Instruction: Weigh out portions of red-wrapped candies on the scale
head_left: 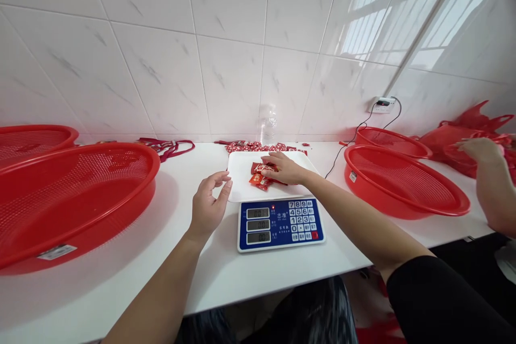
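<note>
A digital scale [281,226] with a blue keypad panel and a white weighing pan [241,187] stands on the table. Several small red packets [260,180] lie in a loose pile on the pan. Over their right side rests my right hand [284,167], palm down, fingers stretched out and touching the packets; its palm hides part of the pile. My left hand [210,200] hovers at the pan's left edge, empty, with thumb and fingers apart.
Large red mesh baskets [97,199] stand left, others [403,183] right. Red-and-white packaging [258,147], a clear bottle [268,126] and red straps [171,149] lie along the wall. A cord [342,142] runs to the socket. Another person's hand [481,150] is near red bags [451,134].
</note>
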Demonstrator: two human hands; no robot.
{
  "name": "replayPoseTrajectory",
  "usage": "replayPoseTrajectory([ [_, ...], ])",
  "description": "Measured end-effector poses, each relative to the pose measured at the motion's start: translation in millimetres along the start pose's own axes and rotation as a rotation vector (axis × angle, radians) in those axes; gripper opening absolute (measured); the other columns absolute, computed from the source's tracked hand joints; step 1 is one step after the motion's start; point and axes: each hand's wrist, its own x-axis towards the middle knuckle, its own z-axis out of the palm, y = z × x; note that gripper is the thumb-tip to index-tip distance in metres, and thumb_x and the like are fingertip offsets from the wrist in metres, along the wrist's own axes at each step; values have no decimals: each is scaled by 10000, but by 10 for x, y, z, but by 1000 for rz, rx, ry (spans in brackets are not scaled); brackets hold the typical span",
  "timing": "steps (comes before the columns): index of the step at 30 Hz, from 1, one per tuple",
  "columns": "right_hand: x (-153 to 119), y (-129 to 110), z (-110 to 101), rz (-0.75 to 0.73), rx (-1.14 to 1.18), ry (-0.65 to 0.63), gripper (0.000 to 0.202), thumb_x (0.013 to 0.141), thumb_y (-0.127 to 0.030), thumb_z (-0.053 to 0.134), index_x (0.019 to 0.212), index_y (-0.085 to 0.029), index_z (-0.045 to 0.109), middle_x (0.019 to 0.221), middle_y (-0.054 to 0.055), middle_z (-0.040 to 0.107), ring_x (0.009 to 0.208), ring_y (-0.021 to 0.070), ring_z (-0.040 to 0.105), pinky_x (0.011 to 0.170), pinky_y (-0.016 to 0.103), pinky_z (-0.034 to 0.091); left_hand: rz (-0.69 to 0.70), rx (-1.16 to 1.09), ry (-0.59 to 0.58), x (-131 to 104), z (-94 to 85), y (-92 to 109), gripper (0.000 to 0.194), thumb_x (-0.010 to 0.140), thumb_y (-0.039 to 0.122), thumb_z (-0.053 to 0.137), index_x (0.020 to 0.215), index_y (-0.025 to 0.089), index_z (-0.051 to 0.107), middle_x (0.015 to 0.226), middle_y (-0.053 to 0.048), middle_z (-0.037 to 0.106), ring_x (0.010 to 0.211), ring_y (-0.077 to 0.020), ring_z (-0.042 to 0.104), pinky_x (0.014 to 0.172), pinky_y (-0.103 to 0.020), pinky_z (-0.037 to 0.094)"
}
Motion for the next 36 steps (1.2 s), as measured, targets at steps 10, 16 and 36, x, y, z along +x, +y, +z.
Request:
replayPoseTrajectory([
  [10,-1,-71,145,-103,-105,-107,631,877,-666,435,1406,-321,427,1445,84,423,1335,317,338,1072,526,275,28,-19,18,5,29,-2,291,880,376,560,1112,211,619,1023,-58,694,942,-193,654,878,-364,513],
  [16,-64,-149,148,-183,-174,-22,492,935,-583,404,1319,-299,521,1328,58,536,1233,274,440,1001,436,360,31,-8,7,-9,37,6,284,883,364,556,1118,220,623,1019,-53,693,947,-196,651,874,-365,513],
  [36,135,-54,-37,121,12,354,324,907,-492,483,877,-222,660,807,35,682,773,192,617,667,272,402,3,-16,6,22,-11,-49,277,878,410,558,1053,214,647,1050,-61,691,928,-197,651,842,-349,528],
])
